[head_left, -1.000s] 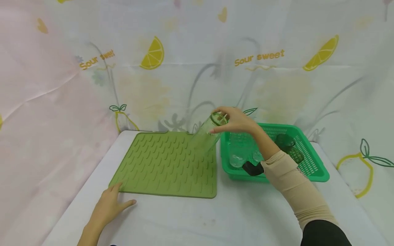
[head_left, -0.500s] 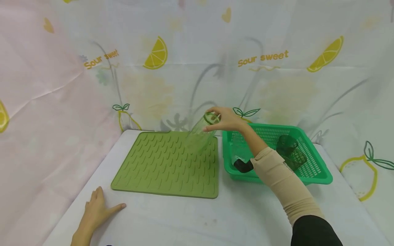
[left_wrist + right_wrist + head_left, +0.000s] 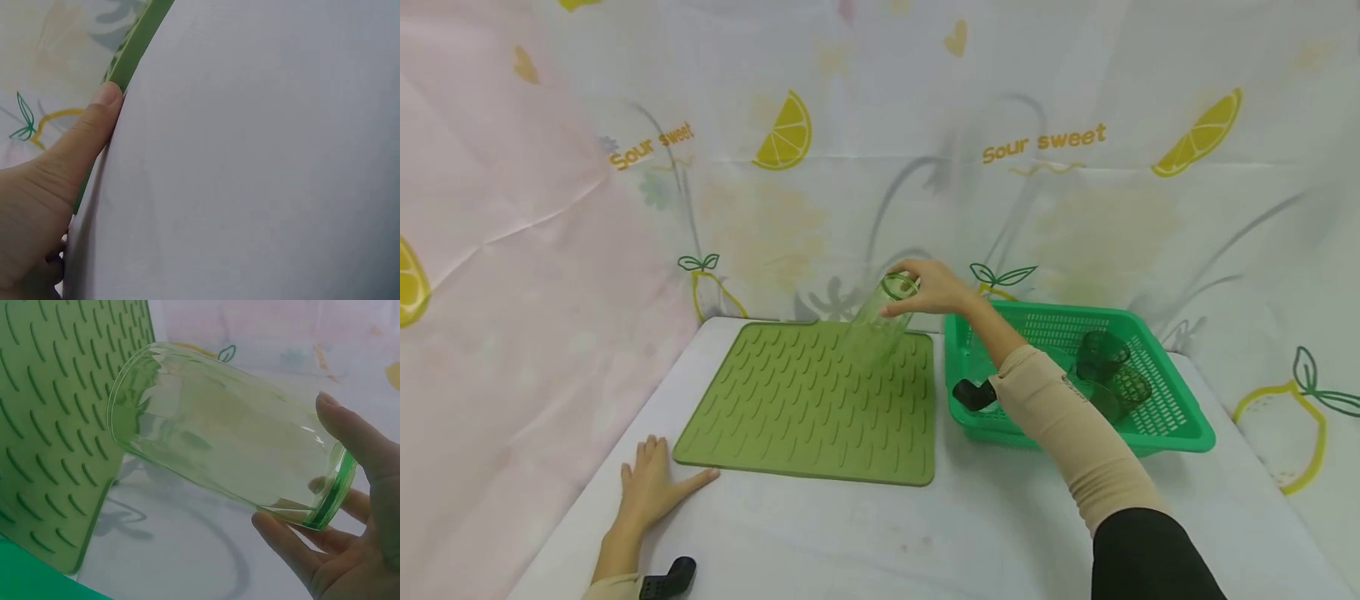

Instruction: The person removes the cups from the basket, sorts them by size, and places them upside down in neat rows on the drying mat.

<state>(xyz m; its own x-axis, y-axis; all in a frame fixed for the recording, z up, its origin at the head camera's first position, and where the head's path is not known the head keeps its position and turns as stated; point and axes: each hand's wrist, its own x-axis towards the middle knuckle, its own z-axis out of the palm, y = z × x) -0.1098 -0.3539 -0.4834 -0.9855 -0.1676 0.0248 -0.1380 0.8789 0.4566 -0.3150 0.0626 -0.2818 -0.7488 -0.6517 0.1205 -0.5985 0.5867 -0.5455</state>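
My right hand (image 3: 931,287) grips a pale green drinking glass (image 3: 874,333) by its thick base end. The glass is tilted, its mouth pointing down and left over the green ridged mat (image 3: 790,425). In the right wrist view, thumb and fingers hold the base of the glass (image 3: 219,434) from either side; whether the rim touches the mat is unclear. My left hand (image 3: 651,487) lies spread on the white table beside the mat's front left corner. The left wrist view has its thumb (image 3: 90,128) along the mat's edge (image 3: 142,44).
A green perforated basket (image 3: 1003,429) stands right of the mat, partly hidden by my right forearm. Inside it are dark glasses (image 3: 1102,357) and clear glassware that is mostly covered. A printed cloth (image 3: 865,208) with lemon drawings hangs behind and beside the table.
My right hand has carried the glass left, away from the basket and further over the mat. My left hand's fingers have left the mat's corner for the table beside it.
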